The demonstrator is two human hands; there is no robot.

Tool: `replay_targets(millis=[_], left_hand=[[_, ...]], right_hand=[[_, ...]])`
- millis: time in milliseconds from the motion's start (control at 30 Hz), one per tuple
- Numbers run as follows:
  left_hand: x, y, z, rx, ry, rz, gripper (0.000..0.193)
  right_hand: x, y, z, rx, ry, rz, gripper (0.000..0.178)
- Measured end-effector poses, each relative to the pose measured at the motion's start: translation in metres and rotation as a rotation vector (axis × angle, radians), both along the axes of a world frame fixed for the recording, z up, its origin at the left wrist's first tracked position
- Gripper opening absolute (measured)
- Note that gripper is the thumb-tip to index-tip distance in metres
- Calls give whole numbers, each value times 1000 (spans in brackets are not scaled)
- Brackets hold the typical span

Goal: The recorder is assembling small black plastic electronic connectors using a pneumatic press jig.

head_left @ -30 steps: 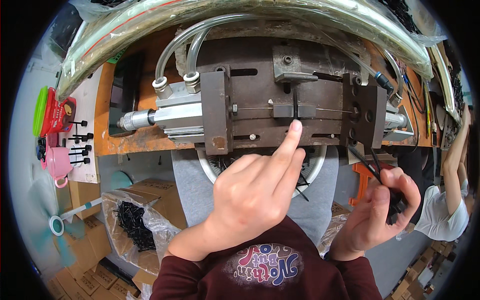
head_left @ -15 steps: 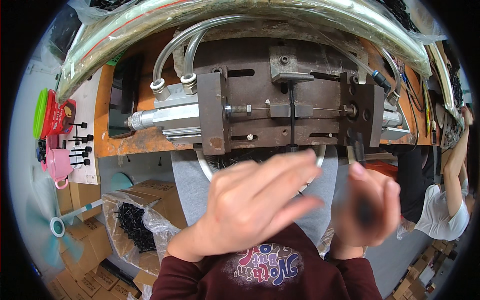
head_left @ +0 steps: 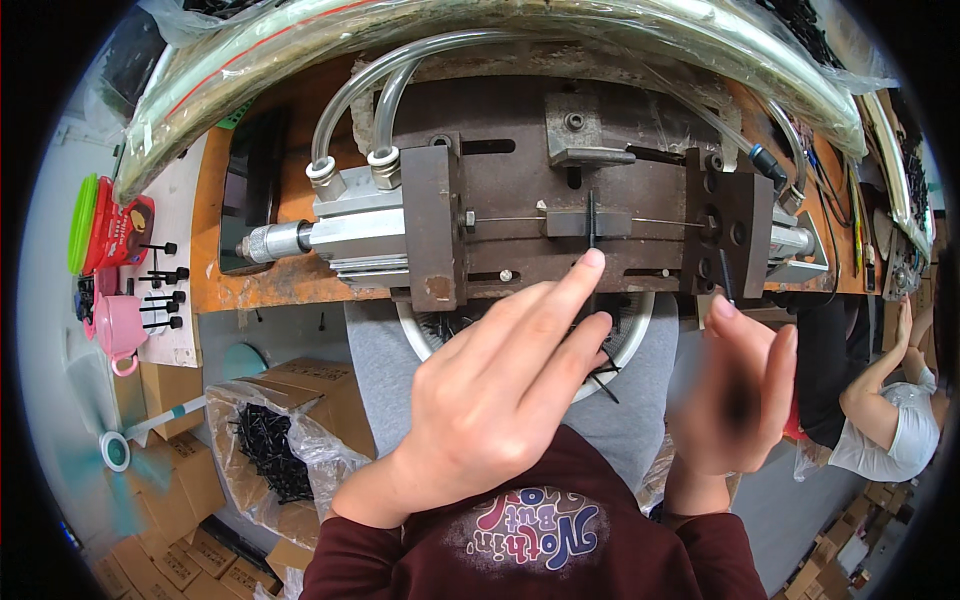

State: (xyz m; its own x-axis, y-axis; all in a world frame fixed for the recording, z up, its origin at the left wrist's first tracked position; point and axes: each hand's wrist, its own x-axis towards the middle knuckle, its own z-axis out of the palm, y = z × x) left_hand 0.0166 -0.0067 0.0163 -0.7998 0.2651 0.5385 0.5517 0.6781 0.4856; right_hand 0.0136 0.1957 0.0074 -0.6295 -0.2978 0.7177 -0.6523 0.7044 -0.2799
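Here, the left hand (head_left: 490, 395), fingers extended, touches a black rod (head_left: 591, 218) across a metal block (head_left: 614, 224); the blurred right hand (head_left: 738, 395) grips another dark rod (head_left: 727, 275)

From where I stand, bright, even light covers the brown metal fixture (head_left: 520, 185). Above the fixture, clear plastic wrapping (head_left: 230, 95) catches glare and bends into an arc. Below its right end, the right hand (head_left: 745, 385) is badly smeared; below its middle, the left hand (head_left: 490, 390) looks crisp. Far left of it, a fan (head_left: 114, 451) shows blurred blades. Blackness rounds off the corners.
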Motion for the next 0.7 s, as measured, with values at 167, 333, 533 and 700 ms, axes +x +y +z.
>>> replay_targets(millis=[167, 333, 533, 700], left_hand=[[-9, 6, -8, -168, 61, 42, 29], [-10, 8, 0, -227, -10, 61, 26], [-10, 6, 2, -214, -33, 66, 26], [-8, 0, -1, -174, 3, 34, 24]], right_hand=[[5, 7, -3, -233, -89, 82, 79], [13, -7, -5, -492, -201, 6, 97], [10, 3, 14, -283, -259, 188, 47], [7, -12, 20, -223, -232, 60, 32]])
